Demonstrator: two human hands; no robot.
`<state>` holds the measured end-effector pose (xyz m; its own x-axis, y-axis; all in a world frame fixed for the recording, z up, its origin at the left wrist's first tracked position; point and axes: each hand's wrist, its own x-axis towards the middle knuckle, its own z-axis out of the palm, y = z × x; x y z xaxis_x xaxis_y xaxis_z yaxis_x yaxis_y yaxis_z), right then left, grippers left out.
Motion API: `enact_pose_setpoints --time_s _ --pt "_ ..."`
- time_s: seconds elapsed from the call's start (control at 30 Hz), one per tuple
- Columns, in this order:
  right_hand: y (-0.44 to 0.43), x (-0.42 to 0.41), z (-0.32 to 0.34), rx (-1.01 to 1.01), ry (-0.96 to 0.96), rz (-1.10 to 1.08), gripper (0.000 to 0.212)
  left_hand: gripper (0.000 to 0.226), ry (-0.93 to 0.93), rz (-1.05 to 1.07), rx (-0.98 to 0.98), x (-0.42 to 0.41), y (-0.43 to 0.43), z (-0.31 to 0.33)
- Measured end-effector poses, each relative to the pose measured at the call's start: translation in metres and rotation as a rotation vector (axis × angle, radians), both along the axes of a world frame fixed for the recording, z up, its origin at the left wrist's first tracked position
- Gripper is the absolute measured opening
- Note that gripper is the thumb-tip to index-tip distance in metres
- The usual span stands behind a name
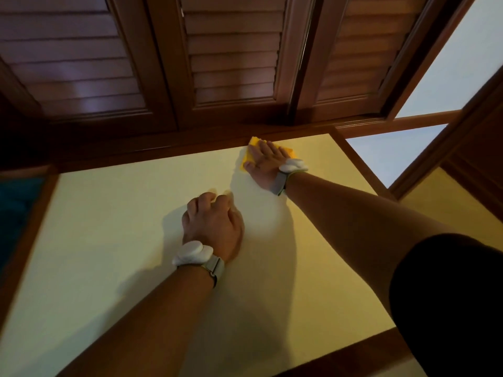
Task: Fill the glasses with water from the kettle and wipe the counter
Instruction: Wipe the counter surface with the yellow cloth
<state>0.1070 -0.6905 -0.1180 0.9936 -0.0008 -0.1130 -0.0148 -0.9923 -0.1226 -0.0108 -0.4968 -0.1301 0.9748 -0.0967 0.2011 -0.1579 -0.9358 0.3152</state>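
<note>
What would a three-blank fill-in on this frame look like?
1. The right hand presses a ____ cloth flat on the counter.
2. The left hand rests on the counter, fingers curled, holding ____.
3. The shutters behind the counter are made of ____.
Missing words: yellow; nothing; wood.
</note>
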Motion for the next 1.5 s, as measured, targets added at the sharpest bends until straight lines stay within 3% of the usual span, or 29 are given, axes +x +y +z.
enact_pose_setpoints --time_s 0.17,0.33,0.5,0.63,0.8,1.03,1.17,1.33,1.5 --pt "0.0 -0.088 -0.009 0.018 -0.084 -0.028 0.065 0.036 0.042 -0.004 0.038 0.0 0.006 -0.001" --pt "-0.019 -0.211 0.003 0.042 -0.025 -0.07 0.086 0.035 0.063 -0.026 0.024 -0.002 0.006 0.003" --pt "-0.043 -0.317 0.008 0.032 0.045 -0.123 0.067 0.036 0.147 0.067 0.012 0.001 -0.018 0.009" --pt "-0.053 -0.345 0.014 0.029 0.085 -0.142 0.065 0.035 0.11 -0.08 -0.068 -0.005 -0.061 0.017" --pt "-0.056 -0.316 0.012 0.019 0.057 -0.137 0.068 0.038 0.104 -0.145 -0.049 -0.002 -0.087 0.009" --pt "-0.07 -0.183 0.004 -0.007 0.023 -0.08 0.084 0.033 -0.007 -0.122 -0.006 -0.002 -0.091 -0.002" --pt "-0.078 -0.099 -0.003 -0.022 -0.064 -0.077 0.065 0.032 -0.035 -0.112 -0.049 -0.005 -0.094 -0.003" --pt "-0.083 -0.004 -0.002 0.007 -0.033 -0.054 0.065 0.032 -0.067 -0.067 -0.031 0.003 -0.095 -0.005" --pt "-0.083 0.016 -0.002 0.011 -0.076 -0.073 0.064 0.036 -0.087 -0.069 -0.026 0.008 -0.095 -0.01"
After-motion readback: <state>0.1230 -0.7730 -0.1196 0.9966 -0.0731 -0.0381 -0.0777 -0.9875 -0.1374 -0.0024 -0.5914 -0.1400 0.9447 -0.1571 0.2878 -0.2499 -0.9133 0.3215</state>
